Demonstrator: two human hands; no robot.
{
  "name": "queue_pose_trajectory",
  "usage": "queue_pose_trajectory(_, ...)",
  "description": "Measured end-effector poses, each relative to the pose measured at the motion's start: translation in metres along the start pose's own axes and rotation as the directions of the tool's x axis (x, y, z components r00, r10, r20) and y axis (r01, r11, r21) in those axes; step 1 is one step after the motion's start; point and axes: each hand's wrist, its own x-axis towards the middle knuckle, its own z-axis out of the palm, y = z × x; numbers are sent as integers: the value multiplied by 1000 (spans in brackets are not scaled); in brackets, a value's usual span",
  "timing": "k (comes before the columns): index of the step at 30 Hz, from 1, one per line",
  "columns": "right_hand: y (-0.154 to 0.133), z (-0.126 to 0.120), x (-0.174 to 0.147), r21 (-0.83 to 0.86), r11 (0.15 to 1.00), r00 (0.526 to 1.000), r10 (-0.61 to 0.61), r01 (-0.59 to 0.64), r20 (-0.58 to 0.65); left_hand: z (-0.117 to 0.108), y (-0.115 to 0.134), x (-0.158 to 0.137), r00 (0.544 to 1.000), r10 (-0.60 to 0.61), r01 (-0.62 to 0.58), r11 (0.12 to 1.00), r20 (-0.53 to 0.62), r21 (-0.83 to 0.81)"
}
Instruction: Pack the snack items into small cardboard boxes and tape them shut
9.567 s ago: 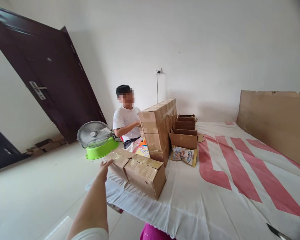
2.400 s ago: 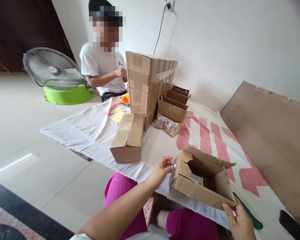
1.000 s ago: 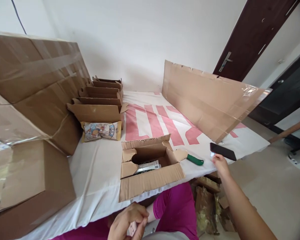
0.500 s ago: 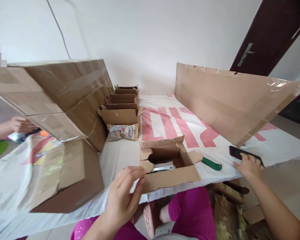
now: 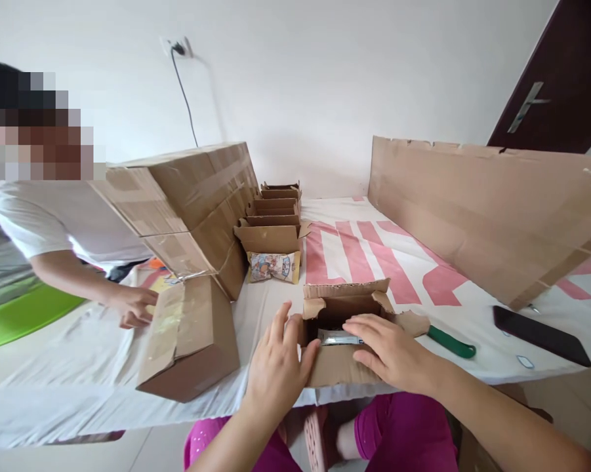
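A small open cardboard box (image 5: pixel 344 367) stands near the table's front edge with its flaps up. Inside lies a silvery, printed packet (image 5: pixel 339 337), partly covered by my right hand. My left hand (image 5: pixel 280 354) is against the box's left side, fingers stretched upward and thumb apart at the front corner. Over the box's right side reaches my right hand (image 5: pixel 388 347), its fingers extended across the opening and the thumb near the front flap. Whether its fingertips touch the packet I cannot tell. A green-handled tool (image 5: pixel 451 342) lies right of the box, its other end hidden by a flap.
A dark phone (image 5: pixel 541 334) lies at the right. Behind the box are a printed snack bag (image 5: pixel 274 267) and a row of open cartons (image 5: pixel 270 237). Taped cartons (image 5: pixel 191 196) stand left, a cardboard panel (image 5: pixel 472 210) right. At the left, another person's hand (image 5: pixel 132 306) reaches behind a closed carton.
My right hand has left the phone and come over the box. My left hand has shifted along the box's left side. The view has turned left, showing more of the other person.
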Motion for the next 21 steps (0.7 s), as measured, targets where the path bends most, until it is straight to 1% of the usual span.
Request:
queue_pose_trajectory(2, 11, 10, 7, -115, 992, 998, 52, -48, 28, 3, -12, -11, 998, -54, 55, 997, -22, 50)
queue_pose_trajectory(5, 31, 18, 9, -282, 945, 986, 169, -164, -9, 0, -24, -15, 995, -75, 80, 993, -61, 91)
queue_pose_trajectory(6, 36, 19, 9, -318, 927, 979, 206, -199, -14, -3, -24, -13, 997, -51, 55, 996, -62, 70)
queue_pose_trajectory(7, 39, 19, 8, -342, 912, 971, 241, -227, -4, -6, -22, -8, 999, 3, -1, 999, -42, 33)
queue_pose_trajectory(8, 42, 19, 8, -355, 901, 962, 274, -250, 19, -9, -19, -3, 997, 75, -75, 997, -4, -10)
queue_pose_trajectory(10, 44, 19, 7, -356, 894, 942, 323, -272, 91, -13, -10, 10, 973, 207, -201, 977, 97, -71)
queue_pose_trajectory(11, 44, 19, 7, -352, 893, 933, 338, -279, 119, -13, -5, 15, 961, 236, -228, 971, 141, -72)
queue_pose_trajectory(12, 44, 19, 7, -349, 893, 927, 349, -284, 140, -12, -1, 18, 958, 230, -225, 973, 173, -48)
queue_pose_trajectory(14, 44, 19, 8, -347, 892, 918, 362, -290, 161, -7, 5, 21, 968, 151, -162, 986, 198, 41)
queue_pose_trajectory(17, 44, 19, 8, -347, 890, 913, 370, -296, 171, 5, 3, 13, 984, 20, -42, 992, 179, 122)
queue_pose_trajectory(19, 45, 20, 7, -342, 893, 918, 361, -292, 161, 15, -3, 6, 985, -66, 53, 995, 161, 83)
queue_pose_trajectory(21, 46, 20, 6, -329, 899, 926, 350, -289, 145, 26, -12, -2, 971, -122, 134, 990, 206, -47)
